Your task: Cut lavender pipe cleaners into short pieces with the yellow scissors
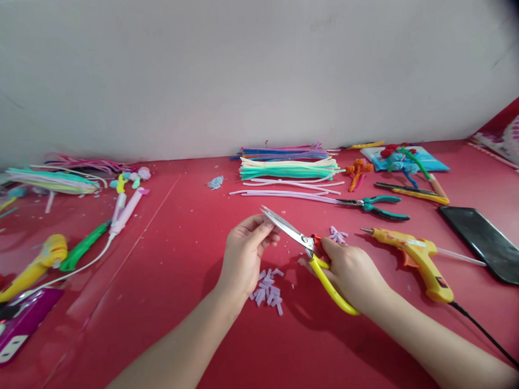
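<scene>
My right hand (353, 271) grips a pair of scissors (290, 231) with yellow and orange handles, its blades pointing up and left. My left hand (249, 239) is closed in a pinch beside the blade tips, thumb against fingers. Whatever it pinches is hidden behind the thumb and blades. Below, between both hands, lies a small heap of short lilac pipe cleaner pieces (268, 290) on the red table. A smaller cluster of lilac pieces (338, 235) sits just beyond my right hand.
Behind my hands lie bundled pipe cleaners (286, 170) and green-handled pliers (384, 206). On the right are a yellow glue gun (414, 259) with a cord and a black phone (487, 242). At left are a pink hot tool (126, 212), a green-handled tool (85, 248) and a purple power strip (20, 328).
</scene>
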Demonstrator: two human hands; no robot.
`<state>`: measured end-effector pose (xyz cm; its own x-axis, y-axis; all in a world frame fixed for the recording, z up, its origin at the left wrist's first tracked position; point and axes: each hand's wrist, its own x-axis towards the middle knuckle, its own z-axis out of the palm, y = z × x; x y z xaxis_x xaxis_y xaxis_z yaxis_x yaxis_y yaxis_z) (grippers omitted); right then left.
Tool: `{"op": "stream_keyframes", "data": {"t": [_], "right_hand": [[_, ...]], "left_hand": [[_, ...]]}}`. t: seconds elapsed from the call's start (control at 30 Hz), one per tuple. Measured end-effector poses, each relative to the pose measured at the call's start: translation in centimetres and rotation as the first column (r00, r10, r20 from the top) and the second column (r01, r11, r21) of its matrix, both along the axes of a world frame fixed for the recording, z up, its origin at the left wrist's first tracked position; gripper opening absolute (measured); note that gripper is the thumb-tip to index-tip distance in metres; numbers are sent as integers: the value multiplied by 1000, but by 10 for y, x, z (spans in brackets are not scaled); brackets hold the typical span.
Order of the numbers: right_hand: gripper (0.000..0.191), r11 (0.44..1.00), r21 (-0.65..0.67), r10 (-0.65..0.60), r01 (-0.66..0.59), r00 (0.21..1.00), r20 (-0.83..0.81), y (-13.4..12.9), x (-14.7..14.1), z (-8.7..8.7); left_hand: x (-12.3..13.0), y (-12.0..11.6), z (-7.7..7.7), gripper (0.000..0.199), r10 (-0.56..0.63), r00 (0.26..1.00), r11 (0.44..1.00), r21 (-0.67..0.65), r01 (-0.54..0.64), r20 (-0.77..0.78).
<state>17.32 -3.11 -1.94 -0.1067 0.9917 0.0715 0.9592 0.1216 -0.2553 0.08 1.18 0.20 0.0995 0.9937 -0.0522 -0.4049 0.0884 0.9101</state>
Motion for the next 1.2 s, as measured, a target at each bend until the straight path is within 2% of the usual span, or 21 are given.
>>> {"op": "stream_keyframes", "data": {"t": [0.33,0.53,0.63,0.73,0.83,0.97,1.03,1.1,1.2], "right_hand": [[36,1000,-1,-18,18,1000,-3,2,3,1],[34,996,-14,-93,93,996,-9,4,4,6],[30,995,-15,-101,100,994,-50,5,4,8],[26,994,-70,-94,82,979,-180,7,3,9],[23,990,-135,-77,24,913,-402,7,1,11],[18,981,-191,-104,-25,765,-636,4,-3,18],[16,978,-207,-126,-25,721,-682,3,-5,21],[15,976,-216,-142,-15,709,-691,2,-6,23],[14,972,-235,-157,-15,703,-694,2,-6,25]], "left_hand": [[-1,0,1,10,-15,1000,1000,-3,15,-17],[-1,0,1,16,24,999,1000,0,-24,-29],[-1,1,0,16,10,996,1000,-6,-10,-85],[0,1,-2,14,-16,974,1000,10,19,-227],[4,-3,-4,12,-51,896,994,63,87,-442],[11,-13,-4,7,-55,728,963,156,219,-684],[14,-18,-3,6,-54,635,936,182,300,-770],[17,-22,-2,5,-37,569,913,204,354,-821],[19,-25,-1,6,-15,543,896,229,380,-840]]}}
